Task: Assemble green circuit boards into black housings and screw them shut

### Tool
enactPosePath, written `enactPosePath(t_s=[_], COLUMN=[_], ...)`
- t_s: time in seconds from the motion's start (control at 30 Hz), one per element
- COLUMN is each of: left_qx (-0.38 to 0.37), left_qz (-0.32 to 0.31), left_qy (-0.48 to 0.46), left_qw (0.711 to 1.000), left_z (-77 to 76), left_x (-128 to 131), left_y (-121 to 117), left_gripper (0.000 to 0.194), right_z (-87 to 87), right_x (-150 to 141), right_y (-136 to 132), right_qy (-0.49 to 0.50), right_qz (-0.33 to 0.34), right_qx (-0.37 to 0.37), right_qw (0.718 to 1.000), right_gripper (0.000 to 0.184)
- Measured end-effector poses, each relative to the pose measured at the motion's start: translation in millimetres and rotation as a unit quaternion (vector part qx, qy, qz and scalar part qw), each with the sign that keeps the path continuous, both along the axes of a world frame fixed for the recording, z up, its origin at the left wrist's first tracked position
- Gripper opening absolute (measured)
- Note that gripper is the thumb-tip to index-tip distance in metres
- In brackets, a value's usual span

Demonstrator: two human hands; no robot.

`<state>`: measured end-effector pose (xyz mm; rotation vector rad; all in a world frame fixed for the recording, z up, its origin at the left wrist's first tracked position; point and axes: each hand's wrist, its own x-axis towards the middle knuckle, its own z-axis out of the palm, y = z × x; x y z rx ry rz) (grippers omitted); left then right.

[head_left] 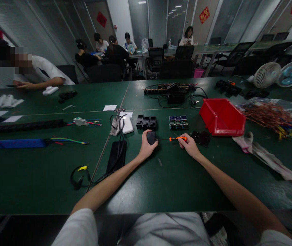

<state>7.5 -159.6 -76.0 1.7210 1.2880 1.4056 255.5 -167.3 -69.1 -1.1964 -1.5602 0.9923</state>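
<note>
My left hand (pixel 147 147) is closed around a small black plastic housing (pixel 151 137) just above the green table. In my right hand (pixel 189 145) is an orange-and-black screwdriver (pixel 178 138), its handle pinched between the fingers and its shaft pointing left toward the housing. Whether its tip touches the housing I cannot tell. Behind my left hand stand several similar black housings (pixel 146 122) in a row. A group of small circuit boards with screens (pixel 178 122) lies behind the screwdriver. Flat black pieces (pixel 201 138) rest just right of my right hand.
A red bin (pixel 221 118) stands at right, near bundled copper wires (pixel 271 118) and a glove (pixel 271 157). Left are a white power bank (pixel 127 124), a black phone (pixel 116 156), cables and a blue power strip (pixel 13 144). A person (pixel 43 70) sits across the table.
</note>
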Motion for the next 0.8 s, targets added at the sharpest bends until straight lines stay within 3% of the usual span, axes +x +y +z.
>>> enactPosePath(t_s=[0.3, 0.5, 0.63, 0.8], left_qx=[-0.006, 0.003, 0.001, -0.002], left_qz=[0.001, -0.002, -0.001, 0.0], left_qy=[-0.01, -0.002, -0.002, -0.009], left_qw=[1.0, 1.0, 1.0, 1.0], left_z=[-0.4, -0.2, -0.3, -0.4], left_x=[0.1, -0.2, 0.1, 0.3], left_y=[0.0, -0.2, 0.0, 0.1], left_gripper=[0.058, 0.058, 0.058, 0.058], right_z=[1.7, -0.5, 0.4, 1.3], right_x=[2.4, 0.7, -0.1, -0.5], right_y=[-0.3, -0.9, -3.2, -4.1], right_qy=[-0.047, 0.018, 0.041, 0.043], right_qz=[-0.01, 0.026, 0.033, 0.029], right_qx=[0.0, -0.025, -0.012, 0.004], right_qw=[0.999, 0.999, 0.999, 0.999], right_gripper=[0.04, 0.03, 0.041, 0.03])
